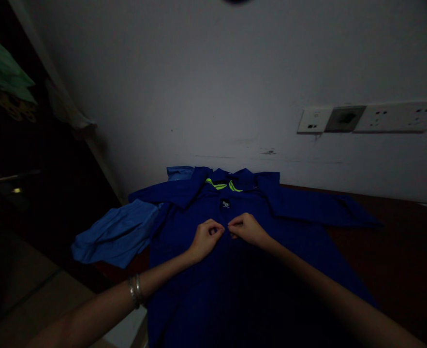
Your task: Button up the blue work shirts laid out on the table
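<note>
Left hand (205, 240) and right hand (248, 229) nearly meet over the front of a dark blue garment (187, 232), their fingertips facing each other with only a narrow gap between. Each hand is drawn into a narrow pinch, thumb against fingers, on the cloth at the garment's front opening; the light is too dim to tell whether anything small sits between the fingertips. Two silvery bracelets (135, 291) circle the left wrist, while the right forearm is bare. The garment lies spread face up on a dark reddish tabletop (398, 261), its collar (244, 178) toward the wall (198, 96) and its lower part toward the person, where it sinks into shadow. Bright yellow-green strips (216, 184) run along both sides of the neck, and just beyond the hands a small pale mark (226, 205) shows within the opening. One long sleeve (318, 205) stretches out to the right across the tabletop; the other angles off to the left. Beside that left side lies a crumpled lighter blue cloth (117, 233), partly covered by the garment, and another lighter blue piece (179, 173) shows behind the left shoulder. On the wall to the right is a row of sockets (390, 117); at the far left stands a dark door with a metal handle (19, 176).
</note>
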Action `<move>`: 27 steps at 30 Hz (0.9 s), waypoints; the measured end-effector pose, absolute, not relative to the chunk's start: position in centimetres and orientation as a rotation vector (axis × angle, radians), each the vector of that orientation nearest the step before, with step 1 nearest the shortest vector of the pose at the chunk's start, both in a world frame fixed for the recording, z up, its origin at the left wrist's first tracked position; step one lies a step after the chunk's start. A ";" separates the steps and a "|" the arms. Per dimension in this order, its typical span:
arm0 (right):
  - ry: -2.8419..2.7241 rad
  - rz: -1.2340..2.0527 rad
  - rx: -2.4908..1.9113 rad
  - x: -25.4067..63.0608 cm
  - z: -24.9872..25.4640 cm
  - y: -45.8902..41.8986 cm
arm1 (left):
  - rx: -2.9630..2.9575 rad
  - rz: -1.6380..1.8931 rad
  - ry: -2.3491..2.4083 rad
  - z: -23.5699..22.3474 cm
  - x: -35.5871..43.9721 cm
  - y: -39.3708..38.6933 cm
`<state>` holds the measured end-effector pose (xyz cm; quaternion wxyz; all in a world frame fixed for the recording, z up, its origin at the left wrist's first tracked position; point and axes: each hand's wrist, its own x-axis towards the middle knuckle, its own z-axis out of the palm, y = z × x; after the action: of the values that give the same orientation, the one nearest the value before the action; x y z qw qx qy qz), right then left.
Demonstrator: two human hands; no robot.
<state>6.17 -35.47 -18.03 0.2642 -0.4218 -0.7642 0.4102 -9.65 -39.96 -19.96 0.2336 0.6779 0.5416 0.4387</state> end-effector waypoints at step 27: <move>-1.605 1.416 -1.186 6.3 -17.6 -34.7 | 1.799 1.303 1.475 -20.1 -10.1 -40.0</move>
<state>6.33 -34.73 -17.62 0.3403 -0.4558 -0.6167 0.5441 -10.14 -40.05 -20.05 0.2354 0.6557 0.5376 0.4749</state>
